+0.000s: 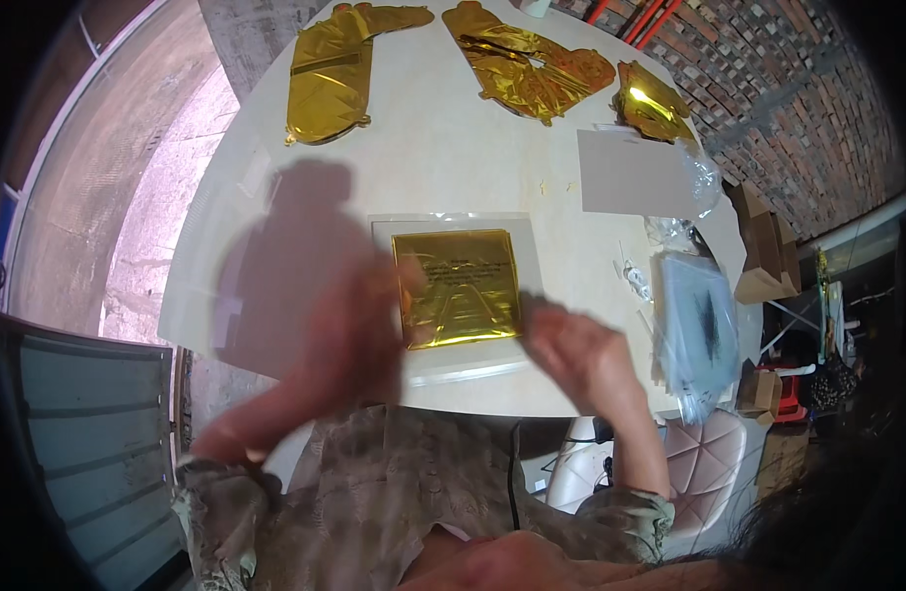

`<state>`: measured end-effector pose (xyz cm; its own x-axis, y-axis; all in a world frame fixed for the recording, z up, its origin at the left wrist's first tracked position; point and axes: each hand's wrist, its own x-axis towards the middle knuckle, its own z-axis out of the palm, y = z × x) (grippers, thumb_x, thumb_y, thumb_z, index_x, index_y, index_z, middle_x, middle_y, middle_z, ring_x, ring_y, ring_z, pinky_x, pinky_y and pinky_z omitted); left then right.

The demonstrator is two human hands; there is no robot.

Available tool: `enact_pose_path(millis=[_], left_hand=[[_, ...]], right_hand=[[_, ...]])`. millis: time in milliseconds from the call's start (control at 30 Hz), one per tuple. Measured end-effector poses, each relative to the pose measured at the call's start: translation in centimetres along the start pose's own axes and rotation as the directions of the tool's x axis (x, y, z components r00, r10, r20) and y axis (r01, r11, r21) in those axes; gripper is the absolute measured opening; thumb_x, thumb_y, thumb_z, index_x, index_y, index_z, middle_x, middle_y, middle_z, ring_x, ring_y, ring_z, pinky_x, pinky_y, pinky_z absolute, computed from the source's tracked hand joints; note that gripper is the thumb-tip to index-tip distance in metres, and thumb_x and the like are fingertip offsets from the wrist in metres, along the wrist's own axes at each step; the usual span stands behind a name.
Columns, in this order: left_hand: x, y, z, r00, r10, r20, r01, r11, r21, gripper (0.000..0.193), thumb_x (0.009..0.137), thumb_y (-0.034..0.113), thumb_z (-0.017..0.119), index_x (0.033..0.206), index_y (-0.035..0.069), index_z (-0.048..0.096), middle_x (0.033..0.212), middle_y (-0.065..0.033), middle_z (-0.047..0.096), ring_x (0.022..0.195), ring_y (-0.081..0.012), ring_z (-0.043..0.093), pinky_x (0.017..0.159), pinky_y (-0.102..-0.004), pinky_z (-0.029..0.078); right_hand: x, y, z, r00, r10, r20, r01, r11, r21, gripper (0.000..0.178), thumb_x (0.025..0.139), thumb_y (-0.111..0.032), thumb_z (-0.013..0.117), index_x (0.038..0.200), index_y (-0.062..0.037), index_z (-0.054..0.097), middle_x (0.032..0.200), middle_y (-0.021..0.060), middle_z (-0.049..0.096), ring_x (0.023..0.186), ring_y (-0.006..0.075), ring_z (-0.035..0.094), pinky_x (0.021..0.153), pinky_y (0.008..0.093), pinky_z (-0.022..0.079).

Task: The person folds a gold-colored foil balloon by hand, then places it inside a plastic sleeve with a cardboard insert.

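Note:
A folded gold foil packet [458, 295], square and shiny with dark print, lies over a grey card [532, 266] and what looks like a clear plastic bag [472, 370] in front of me. My left hand [359, 320], smeared by motion, is raised by the packet's left edge and covers part of it; its fingers cannot be made out. Close to the right edge, my right hand [581, 350] has its fingers curled together, slightly blurred. Whether anything is pinched in them is hidden.
Flat gold foil balloons [330, 84] [532, 69] lie along the table's far side, with a folded gold foil piece [652, 103] at far right. A grey card [630, 172] and a stack of clear plastic bags [697, 325] lie to the right. A padded chair [704, 463] stands below.

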<state>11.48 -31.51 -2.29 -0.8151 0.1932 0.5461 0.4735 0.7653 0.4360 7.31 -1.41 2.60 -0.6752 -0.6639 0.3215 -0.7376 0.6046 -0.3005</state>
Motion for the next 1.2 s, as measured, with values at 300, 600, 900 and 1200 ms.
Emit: enact_pose_path(millis=[300, 600, 900, 1200], left_hand=[[9.3, -8.5, 0.3, 0.721, -0.477, 0.504, 0.533, 0.845, 0.037, 0.031, 0.081, 0.024, 0.077, 0.097, -0.001, 0.067, 0.092, -0.0121, 0.068, 0.08, -0.0226, 0.066, 0.071, -0.0362, 0.05], [10.0, -8.7, 0.8, 0.818, -0.291, 0.497, 0.489, 0.807, -0.332, 0.022, 0.085, 0.021, 0.073, 0.09, 0.001, 0.065, 0.083, -0.0069, 0.066, 0.075, -0.017, 0.062, 0.071, -0.0326, 0.049], [14.2, -5.6, 2.3, 0.699, -0.217, 0.682, 0.406, 0.905, -0.129, 0.022, 0.091, 0.017, 0.072, 0.101, -0.003, 0.073, 0.096, -0.0105, 0.073, 0.089, -0.0124, 0.066, 0.078, -0.03, 0.052], [14.4, -5.6, 3.6, 0.69, -0.235, 0.684, 0.5, 0.838, -0.217, 0.022, 0.087, 0.018, 0.078, 0.094, -0.003, 0.074, 0.088, -0.009, 0.074, 0.079, -0.0117, 0.067, 0.074, -0.03, 0.054]], right_hand=[[10.3, 7.9, 2.9, 0.931, 0.303, 0.202, -0.321, 0.945, 0.067, 0.031, 0.085, -0.019, 0.075, 0.11, -0.0028, 0.066, 0.113, 0.0184, 0.063, 0.111, 0.0358, 0.058, 0.097, 0.0447, 0.048], [14.1, 8.2, 2.6, 0.958, 0.018, 0.286, -0.177, 0.823, 0.54, 0.027, 0.093, -0.029, 0.074, 0.103, -0.0033, 0.072, 0.102, 0.0017, 0.069, 0.093, 0.0111, 0.061, 0.083, 0.0281, 0.051], [14.7, 8.7, 3.5, 0.822, 0.136, 0.553, -0.494, 0.652, 0.575, 0.018, 0.089, -0.02, 0.079, 0.092, -0.0023, 0.078, 0.083, 0.0004, 0.074, 0.076, 0.0061, 0.061, 0.073, 0.0253, 0.05], [14.0, 8.9, 3.1, 0.833, 0.14, 0.536, -0.512, 0.563, 0.649, 0.014, 0.081, -0.011, 0.084, 0.082, -0.0017, 0.073, 0.081, 0.0027, 0.073, 0.076, 0.0071, 0.062, 0.071, 0.0251, 0.05]])
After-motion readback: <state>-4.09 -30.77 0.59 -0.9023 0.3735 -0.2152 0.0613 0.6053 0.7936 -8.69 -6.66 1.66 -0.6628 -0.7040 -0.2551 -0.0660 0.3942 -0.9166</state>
